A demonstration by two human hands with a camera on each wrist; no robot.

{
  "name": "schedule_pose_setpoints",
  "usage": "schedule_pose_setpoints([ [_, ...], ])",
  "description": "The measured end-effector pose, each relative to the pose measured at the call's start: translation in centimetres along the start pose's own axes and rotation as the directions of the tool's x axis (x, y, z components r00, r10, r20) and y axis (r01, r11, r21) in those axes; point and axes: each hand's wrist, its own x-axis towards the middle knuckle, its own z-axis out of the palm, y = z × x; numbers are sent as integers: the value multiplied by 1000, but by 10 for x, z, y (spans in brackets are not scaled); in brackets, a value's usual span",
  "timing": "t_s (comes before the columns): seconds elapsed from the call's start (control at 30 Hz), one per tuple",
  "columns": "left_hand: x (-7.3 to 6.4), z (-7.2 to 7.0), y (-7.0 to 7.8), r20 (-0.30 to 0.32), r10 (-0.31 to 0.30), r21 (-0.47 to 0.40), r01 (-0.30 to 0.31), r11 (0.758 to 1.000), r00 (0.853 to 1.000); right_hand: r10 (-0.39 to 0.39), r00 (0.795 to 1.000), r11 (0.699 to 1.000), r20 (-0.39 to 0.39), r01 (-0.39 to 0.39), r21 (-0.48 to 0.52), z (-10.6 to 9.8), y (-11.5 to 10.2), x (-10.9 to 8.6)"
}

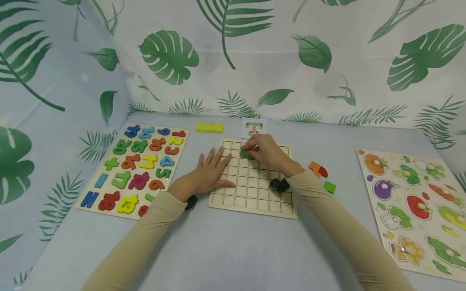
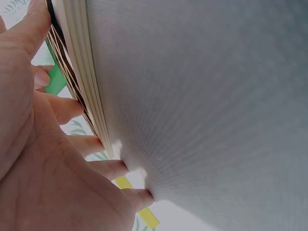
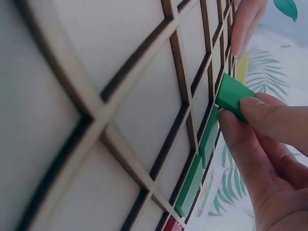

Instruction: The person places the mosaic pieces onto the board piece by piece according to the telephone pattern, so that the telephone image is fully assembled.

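Note:
A wooden grid board (image 1: 251,205) lies on the table in front of me. My right hand (image 1: 265,150) pinches a green block (image 3: 233,97) between thumb and fingers, low over the board's far rows. Beside that block in the right wrist view, a green block (image 3: 210,134) and another green block (image 3: 189,185) sit in the grid. Part of a red piece (image 3: 172,224) shows at the bottom of that view. My left hand (image 1: 207,173) rests at the board's left edge with its fingers spread; the left wrist view shows its palm beside the board's layered edge (image 2: 82,62).
A pattern card (image 1: 253,133) lies behind the board, with a yellow block (image 1: 210,128) to its left. Orange blocks (image 1: 314,167), a red piece (image 1: 323,171) and a green block (image 1: 329,187) lie right. A number puzzle (image 1: 145,180) stands left, a vegetable puzzle (image 1: 397,194) far right.

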Motion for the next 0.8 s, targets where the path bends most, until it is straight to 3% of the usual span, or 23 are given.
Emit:
schedule_pose_setpoints([
  [0.33,-1,0,-1,-3,17,-19,-17,1000,1000,12,999,999,32,-11,-35,-4,-2,1],
  [0.8,0,2,-3,0,24,-15,-24,1000,1000,43,996,985,73,-30,-171,0,-11,7],
])
